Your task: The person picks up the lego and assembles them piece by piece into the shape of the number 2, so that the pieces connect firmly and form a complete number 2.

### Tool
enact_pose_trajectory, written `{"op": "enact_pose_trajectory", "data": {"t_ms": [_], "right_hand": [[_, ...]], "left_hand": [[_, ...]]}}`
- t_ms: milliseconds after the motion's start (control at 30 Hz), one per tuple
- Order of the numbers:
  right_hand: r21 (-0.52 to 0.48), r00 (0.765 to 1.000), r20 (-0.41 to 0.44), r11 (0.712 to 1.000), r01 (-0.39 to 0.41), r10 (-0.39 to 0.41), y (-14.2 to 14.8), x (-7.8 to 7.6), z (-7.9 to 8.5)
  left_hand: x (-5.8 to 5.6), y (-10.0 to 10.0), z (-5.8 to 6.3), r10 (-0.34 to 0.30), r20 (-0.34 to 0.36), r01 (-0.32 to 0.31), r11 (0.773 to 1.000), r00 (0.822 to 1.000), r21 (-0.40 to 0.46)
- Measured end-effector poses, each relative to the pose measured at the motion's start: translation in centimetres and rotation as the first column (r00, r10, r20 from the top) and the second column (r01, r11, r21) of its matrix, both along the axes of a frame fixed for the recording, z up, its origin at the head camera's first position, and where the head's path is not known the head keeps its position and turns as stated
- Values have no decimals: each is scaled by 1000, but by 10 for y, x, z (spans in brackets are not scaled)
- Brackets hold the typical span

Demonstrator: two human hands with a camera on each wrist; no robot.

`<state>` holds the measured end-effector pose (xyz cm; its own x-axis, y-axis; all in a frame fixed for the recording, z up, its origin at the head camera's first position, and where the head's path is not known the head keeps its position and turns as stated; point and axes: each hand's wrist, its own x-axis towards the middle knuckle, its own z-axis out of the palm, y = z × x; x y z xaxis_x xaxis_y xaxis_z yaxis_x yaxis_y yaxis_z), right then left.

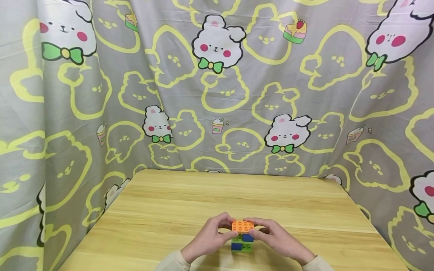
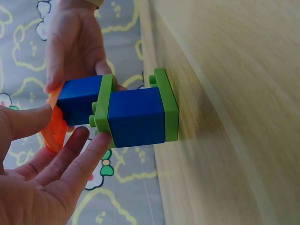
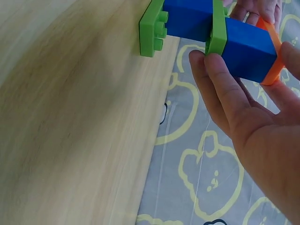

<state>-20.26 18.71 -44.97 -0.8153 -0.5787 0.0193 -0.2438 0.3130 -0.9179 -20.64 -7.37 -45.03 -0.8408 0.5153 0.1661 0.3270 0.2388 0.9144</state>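
Observation:
An orange studded building brick (image 1: 242, 226) tops a small stack of toy bricks standing on the table. Beneath it is an upper blue brick (image 3: 248, 49) on the right, set on a green plate (image 2: 104, 101). Under that plate, on the left, comes a lower blue brick (image 2: 137, 117), and a second green plate (image 3: 151, 30) forms the base. My left hand (image 1: 209, 236) pinches the orange brick's left end between thumb and fingers, one fingertip by the upper green plate. The right hand (image 1: 276, 239) pinches its right end, other fingers extended beside the upper blue brick and green plate.
The wooden table (image 1: 190, 195) stretches away behind the stack and to both sides. A grey curtain (image 1: 237, 94) with yellow outlines and white cartoon animals hangs around its back and sides.

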Motion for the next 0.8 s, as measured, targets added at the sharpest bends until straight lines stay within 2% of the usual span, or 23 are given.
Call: {"op": "enact_pose_trajectory", "data": {"t_ms": [300,467,633,800], "right_hand": [[36,1000,-27,999,14,-13,0,0,-1],[4,1000,19,1000,22,-22,0,1,-1],[-68,997,77,998,5,1,-2,1,0],[-56,998,69,998,8,-4,-1,0,0]], "left_hand": [[-2,-1,-1,-8,-22,7,1000,1000,-14],[-3,-1,-2,-6,-26,6,1000,1000,-11],[-2,-1,-2,-1,-33,1,1000,999,-16],[-2,-1,-1,-4,-34,4,1000,999,-18]]}}
